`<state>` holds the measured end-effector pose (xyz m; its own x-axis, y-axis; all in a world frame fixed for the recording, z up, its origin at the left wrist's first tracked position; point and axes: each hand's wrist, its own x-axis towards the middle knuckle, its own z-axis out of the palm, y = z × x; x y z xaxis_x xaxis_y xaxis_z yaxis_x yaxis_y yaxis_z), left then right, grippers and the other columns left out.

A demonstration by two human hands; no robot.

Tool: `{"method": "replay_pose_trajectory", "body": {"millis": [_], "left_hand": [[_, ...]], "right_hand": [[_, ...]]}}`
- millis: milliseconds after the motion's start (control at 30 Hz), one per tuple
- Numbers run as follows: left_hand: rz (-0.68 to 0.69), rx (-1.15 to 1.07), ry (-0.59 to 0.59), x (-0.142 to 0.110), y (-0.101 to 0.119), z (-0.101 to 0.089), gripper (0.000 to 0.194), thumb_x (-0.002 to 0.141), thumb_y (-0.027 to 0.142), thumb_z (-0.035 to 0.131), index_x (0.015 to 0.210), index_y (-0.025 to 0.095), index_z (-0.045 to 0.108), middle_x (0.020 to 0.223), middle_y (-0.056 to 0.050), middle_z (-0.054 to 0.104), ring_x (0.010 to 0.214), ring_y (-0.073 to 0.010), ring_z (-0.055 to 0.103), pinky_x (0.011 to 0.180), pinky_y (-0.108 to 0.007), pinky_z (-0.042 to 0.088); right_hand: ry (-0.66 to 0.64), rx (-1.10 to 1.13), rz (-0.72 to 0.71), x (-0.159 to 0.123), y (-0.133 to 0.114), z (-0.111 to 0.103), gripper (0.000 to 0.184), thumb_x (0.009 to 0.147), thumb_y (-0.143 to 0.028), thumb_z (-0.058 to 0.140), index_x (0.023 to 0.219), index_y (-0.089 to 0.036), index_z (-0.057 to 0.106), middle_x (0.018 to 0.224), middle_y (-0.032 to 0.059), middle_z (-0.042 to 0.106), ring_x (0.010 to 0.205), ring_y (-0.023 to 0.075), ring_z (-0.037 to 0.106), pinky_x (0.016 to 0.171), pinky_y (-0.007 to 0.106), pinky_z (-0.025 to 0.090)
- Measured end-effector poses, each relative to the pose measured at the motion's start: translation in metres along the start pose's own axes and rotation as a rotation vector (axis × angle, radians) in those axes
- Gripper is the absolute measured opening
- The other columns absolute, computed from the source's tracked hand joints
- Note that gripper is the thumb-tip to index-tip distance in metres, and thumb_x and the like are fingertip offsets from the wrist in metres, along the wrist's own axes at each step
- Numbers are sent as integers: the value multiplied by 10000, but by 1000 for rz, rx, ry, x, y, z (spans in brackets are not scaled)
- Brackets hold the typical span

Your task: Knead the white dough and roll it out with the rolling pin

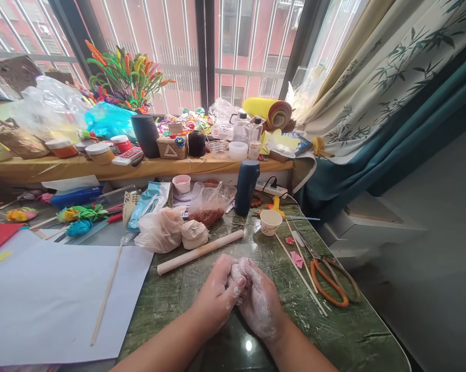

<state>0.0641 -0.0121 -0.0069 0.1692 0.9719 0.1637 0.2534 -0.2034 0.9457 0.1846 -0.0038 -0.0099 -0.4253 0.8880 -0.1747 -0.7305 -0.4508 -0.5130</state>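
My left hand (pixel 219 294) and my right hand (pixel 261 302) are pressed together over the table, both dusted with white. Between their closed fingers sits a lump of white clay (pixel 236 273), mostly hidden by the fingers. Just beyond them a pale rolling pin (pixel 200 252) lies slantwise on the green tabletop. Behind the pin rests a rounded white clay lump (pixel 194 234), beside a knotted translucent plastic bag (pixel 161 230).
Orange-handled scissors (pixel 329 281), thin wooden sticks (pixel 300 274) and a paper cup (pixel 271 222) lie to the right. A dark bottle (pixel 247 187) stands behind. White paper (pixel 58 299) covers the left side. Craft supplies crowd the windowsill (pixel 201 164).
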Motion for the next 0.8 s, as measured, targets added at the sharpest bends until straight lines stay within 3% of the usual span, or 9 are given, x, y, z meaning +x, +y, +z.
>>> {"method": "replay_pose_trajectory", "body": {"millis": [200, 400, 500, 600, 700, 800], "left_hand": [[-18, -90, 44, -1, 5, 10, 464, 969, 647, 478, 936, 199, 595, 929, -26, 505, 876, -208, 492, 832, -339, 421], [-62, -198, 74, -3, 10, 11, 446, 971, 633, 496, 942, 204, 613, 946, -27, 524, 881, -199, 517, 833, -314, 440], [-108, -273, 139, -2, 7, 13, 486, 953, 660, 509, 840, 197, 601, 899, -22, 524, 857, -190, 514, 808, -294, 452], [-233, -422, 198, -1, 2, 13, 528, 886, 710, 578, 762, 197, 563, 805, -2, 515, 773, -169, 505, 741, -273, 462], [-391, -586, 190, 0, 0, 11, 525, 827, 733, 636, 857, 211, 584, 745, 16, 542, 700, -163, 520, 664, -266, 464], [-339, -590, 98, -1, 2, 4, 478, 867, 679, 630, 927, 205, 638, 838, -11, 595, 778, -180, 562, 726, -281, 485]], "right_hand": [[166, -29, -63, -2, 5, 4, 394, 802, -519, 794, 744, -211, 555, 665, -40, 521, 611, 120, 476, 533, 216, 418], [311, -40, -110, -5, 13, 13, 445, 706, -549, 855, 752, -216, 565, 638, -60, 559, 548, 99, 499, 474, 194, 371], [368, -56, -119, -5, 20, 19, 489, 652, -604, 865, 810, -227, 596, 664, -50, 589, 562, 110, 523, 465, 195, 372], [383, -59, -134, -4, 26, 27, 543, 591, -618, 894, 759, -233, 550, 594, -76, 504, 511, 91, 454, 456, 187, 358], [342, -73, -126, -1, 25, 31, 602, 591, -601, 903, 682, -235, 434, 536, -111, 374, 449, 58, 307, 425, 169, 289], [252, -114, -96, 2, 18, 30, 606, 681, -618, 845, 664, -237, 374, 516, -125, 301, 434, 50, 189, 396, 164, 213]]}}
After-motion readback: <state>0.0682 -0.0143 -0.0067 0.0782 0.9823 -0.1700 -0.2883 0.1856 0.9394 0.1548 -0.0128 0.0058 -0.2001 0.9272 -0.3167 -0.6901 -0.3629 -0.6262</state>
